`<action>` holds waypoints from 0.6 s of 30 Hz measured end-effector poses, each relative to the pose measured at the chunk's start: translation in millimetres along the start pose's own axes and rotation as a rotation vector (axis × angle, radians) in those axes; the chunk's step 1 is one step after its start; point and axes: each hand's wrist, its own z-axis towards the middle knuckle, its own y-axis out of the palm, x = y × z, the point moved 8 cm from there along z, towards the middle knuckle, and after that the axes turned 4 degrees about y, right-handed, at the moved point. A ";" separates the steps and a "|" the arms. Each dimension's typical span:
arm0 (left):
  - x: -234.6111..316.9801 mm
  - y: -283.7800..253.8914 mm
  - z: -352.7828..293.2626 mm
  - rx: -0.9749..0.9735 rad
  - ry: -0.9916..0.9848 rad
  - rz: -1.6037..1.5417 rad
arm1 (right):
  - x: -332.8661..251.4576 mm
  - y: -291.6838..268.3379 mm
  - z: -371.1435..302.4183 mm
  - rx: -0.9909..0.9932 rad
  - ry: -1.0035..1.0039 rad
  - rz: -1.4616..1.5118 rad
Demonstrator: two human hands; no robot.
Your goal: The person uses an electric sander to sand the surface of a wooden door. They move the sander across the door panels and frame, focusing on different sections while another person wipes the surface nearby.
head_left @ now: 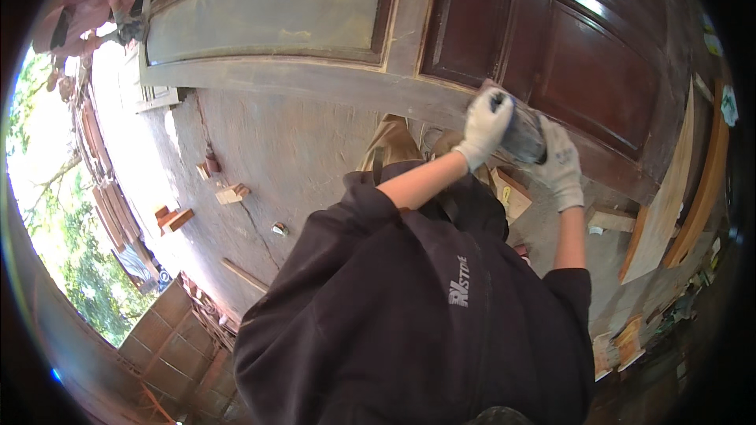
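Observation:
A large panelled wooden door (398,55) lies in front of me, its right part dark reddish brown and glossy, its left part dull and pale. At its near edge is a dark grey, boxy tool (523,135) that looks like a hand-held sander, slightly blurred. My left hand (487,127), in a white work glove, curls round its front end. My right hand (561,164), gloved too, is wrapped round its rear end by a black part. The tool's underside is hidden, so I cannot tell whether it touches the door.
Small wood offcuts (232,194) and a thin stick (244,275) lie on the concrete floor (291,142) at left. Long boards (660,205) lean at the right. At the far upper left, another person (94,12) is by the door's end. A wood piece (513,195) lies below my hands.

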 end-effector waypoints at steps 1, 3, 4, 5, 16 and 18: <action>-13.8 8.4 -5.7 0.009 0.021 -0.024 | -2.7 -3.9 -1.4 0.051 -0.089 0.012; -13.2 19.2 -22.9 -0.050 -0.065 0.055 | -3.7 -7.2 -9.8 0.154 -0.227 0.027; -13.9 19.8 -27.9 -0.073 -0.083 0.107 | -12.8 -2.0 -8.6 0.124 -0.263 0.025; -15.5 12.2 -28.9 -0.043 -0.100 0.113 | -24.3 6.7 -5.7 0.095 -0.297 0.023; -48.9 -244.8 17.5 0.119 -0.076 -0.243 | -265.7 58.7 91.2 0.214 -0.532 0.183; -36.5 -295.4 32.3 0.118 -0.126 -0.235 | -307.8 73.8 111.3 0.196 -0.534 0.184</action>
